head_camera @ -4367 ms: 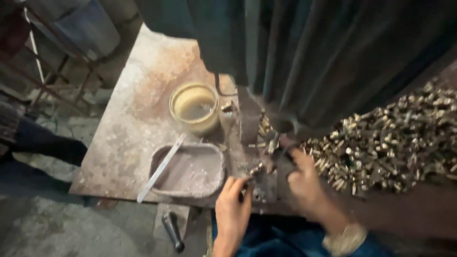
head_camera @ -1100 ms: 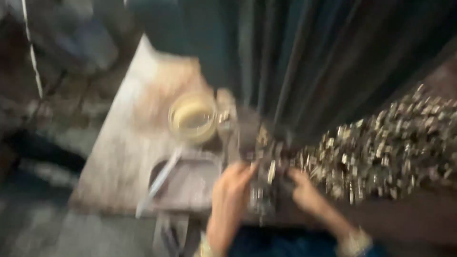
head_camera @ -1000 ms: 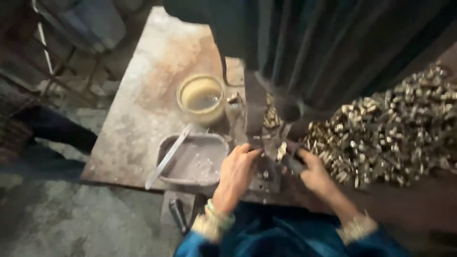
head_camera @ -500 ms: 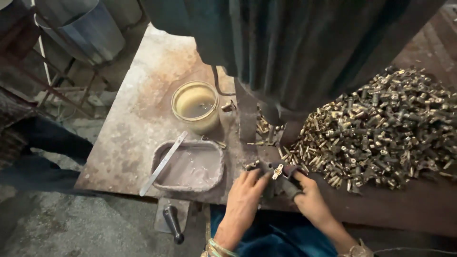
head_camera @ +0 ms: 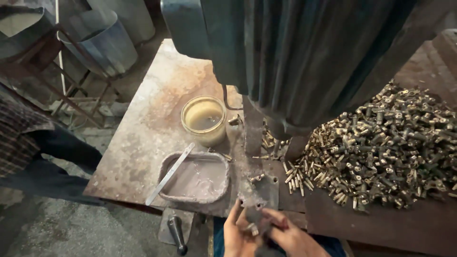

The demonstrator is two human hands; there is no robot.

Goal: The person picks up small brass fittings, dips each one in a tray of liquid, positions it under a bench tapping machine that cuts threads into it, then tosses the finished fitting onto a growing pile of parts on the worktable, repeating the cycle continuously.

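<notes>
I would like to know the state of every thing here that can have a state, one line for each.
Round jar: upright, open, holding yellowish liquid.
Metal tray: lying flat, no loose parts seen inside.
Flat metal strip: resting slanted across the tray's left rim.
Brass parts: heaped loose on the table.
Left hand: closed around a small metal piece.
Right hand: touching the same piece.

Both my hands low at bottom edge of view, close together, touching. L hand [head_camera: 236, 234]: palm turned up/inward, fingers pointing up, slightly spread, thumb side toward R. R hand [head_camera: 294, 236]: comes in from right, fingers [head_camera: 275, 216] curled over toward L, pinching w/ thumb. Wrists, forearms cut off by frame edge.
</notes>
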